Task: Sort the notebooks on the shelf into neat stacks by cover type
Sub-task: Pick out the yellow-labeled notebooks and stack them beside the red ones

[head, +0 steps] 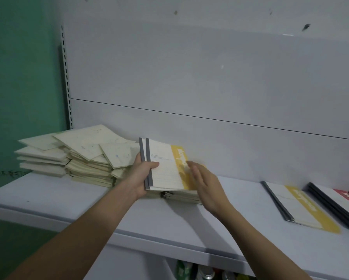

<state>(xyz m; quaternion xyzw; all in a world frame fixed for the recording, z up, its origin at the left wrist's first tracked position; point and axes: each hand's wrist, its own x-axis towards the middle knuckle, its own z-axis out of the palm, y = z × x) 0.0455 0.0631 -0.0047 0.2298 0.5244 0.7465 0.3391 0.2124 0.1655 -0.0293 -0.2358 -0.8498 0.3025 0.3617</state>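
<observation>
My left hand [142, 175] grips two yellow-banded notebooks [165, 168] by their grey spines, thumb on the top cover, above a low pile of notebooks [179, 197] in the middle of the white shelf [68, 197]. With fingers straight, my right hand [205, 183] lies against the yellow edge of the held notebooks. At the left lies a messy heap of cream-covered notebooks [78, 156]. On the right sits a stack of yellow-banded notebooks [299, 207], and beside it a stack of red-banded notebooks [339, 203] with dark spines.
The shelf's grey back panel [189, 77] rises behind everything. A green wall [18, 77] stands at the left. Several bottles [201, 273] show on a lower level under the shelf's front edge.
</observation>
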